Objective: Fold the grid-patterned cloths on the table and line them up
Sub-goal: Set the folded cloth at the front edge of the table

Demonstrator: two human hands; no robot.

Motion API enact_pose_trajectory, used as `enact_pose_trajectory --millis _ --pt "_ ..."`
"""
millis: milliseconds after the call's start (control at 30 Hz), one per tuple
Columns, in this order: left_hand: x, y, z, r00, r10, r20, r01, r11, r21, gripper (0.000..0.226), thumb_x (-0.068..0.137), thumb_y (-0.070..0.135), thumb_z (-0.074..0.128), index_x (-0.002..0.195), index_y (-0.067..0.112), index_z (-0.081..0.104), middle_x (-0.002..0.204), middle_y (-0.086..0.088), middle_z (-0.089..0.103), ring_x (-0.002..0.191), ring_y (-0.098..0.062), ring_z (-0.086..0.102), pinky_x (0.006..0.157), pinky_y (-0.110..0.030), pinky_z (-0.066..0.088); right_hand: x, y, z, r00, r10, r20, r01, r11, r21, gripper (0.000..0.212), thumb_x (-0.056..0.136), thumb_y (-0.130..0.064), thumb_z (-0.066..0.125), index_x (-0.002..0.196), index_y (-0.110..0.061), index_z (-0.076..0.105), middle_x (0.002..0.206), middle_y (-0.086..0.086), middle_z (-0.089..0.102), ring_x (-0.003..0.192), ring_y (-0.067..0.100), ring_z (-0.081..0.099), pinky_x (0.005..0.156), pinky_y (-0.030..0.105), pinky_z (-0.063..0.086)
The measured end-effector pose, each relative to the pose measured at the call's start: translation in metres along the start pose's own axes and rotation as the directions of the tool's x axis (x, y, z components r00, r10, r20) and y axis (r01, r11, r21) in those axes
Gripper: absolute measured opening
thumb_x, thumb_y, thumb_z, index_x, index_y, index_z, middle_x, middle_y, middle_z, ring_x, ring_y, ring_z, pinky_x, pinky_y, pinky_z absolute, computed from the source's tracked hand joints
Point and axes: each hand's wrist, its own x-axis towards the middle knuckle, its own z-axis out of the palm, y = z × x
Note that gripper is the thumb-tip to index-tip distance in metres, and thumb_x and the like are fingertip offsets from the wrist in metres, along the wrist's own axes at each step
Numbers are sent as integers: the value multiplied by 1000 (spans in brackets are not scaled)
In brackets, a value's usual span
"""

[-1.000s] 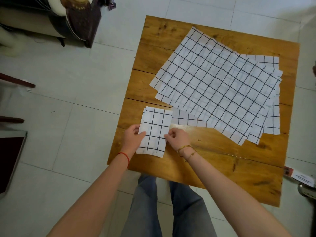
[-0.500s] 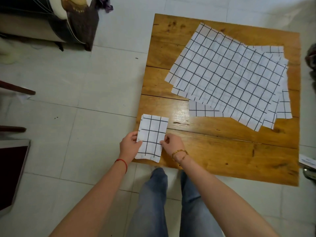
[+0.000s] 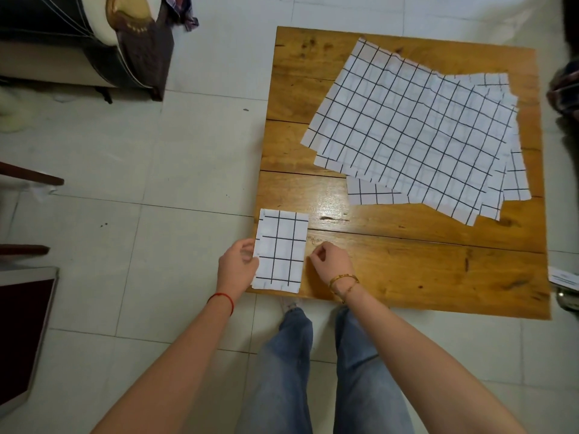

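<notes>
Since the earlier frame the right hand (image 3: 329, 261) has let go of the folded cloth (image 3: 280, 250) and drawn just off its right edge, while the cloth has slid to the worktop's (image 3: 423, 270) near left corner; at far left a dark panel (image 3: 22, 324) leans on the tiled floor (image 3: 125, 151), with a sofa (image 3: 78, 36) beyond it; the left hand (image 3: 236, 266) pinches the cloth's left edge, thumb on top, fingers curled beneath; the folded cloth lies flat, its left edge just overhanging the worktop; the right hand hovers beside it, fingers loosely curled and holding nothing, a gold bracelet (image 3: 343, 278) on the wrist; farther right and back, the stack of unfolded cloths (image 3: 407, 130) lies fanned, well apart from the folded one.
</notes>
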Motion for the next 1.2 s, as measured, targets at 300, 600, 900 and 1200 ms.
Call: enact_pose_trajectory --millis 300,600,900,1200 --pt "18 55 17 972 233 39 -235 966 107 37 88 5 60 124 16 60 116 2 63 101 -10 57 89 -21 45 23 31 -53 977 16 -213 11 992 124 6 90 -24 59 92 -19 60 81 -4 64 76 12 61 70 32 55" --pt "49 141 74 940 325 103 -338 926 169 41 90 6 60 129 17 55 126 1 58 112 -9 54 93 -21 45 65 74 -152 939 -10 -343 42 995 86 10 90 -23 59 98 -17 59 90 0 61 83 16 58 73 31 53" --pt "96 203 110 933 348 88 -356 864 357 45 90 5 60 133 17 52 134 -3 52 127 -21 44 105 -31 36 125 92 -214 949 -123 -290 120 992 -29 9 87 -21 58 95 -16 58 92 -1 52 92 18 50 77 28 44" --pt "124 215 126 973 225 46 -214 814 540 60 91 11 59 147 17 36 153 -2 32 142 -29 26 112 -45 33 167 78 -225 965 -226 -130 206 967 -151 25 85 -20 62 106 -13 52 103 5 51 99 22 47 82 34 46"
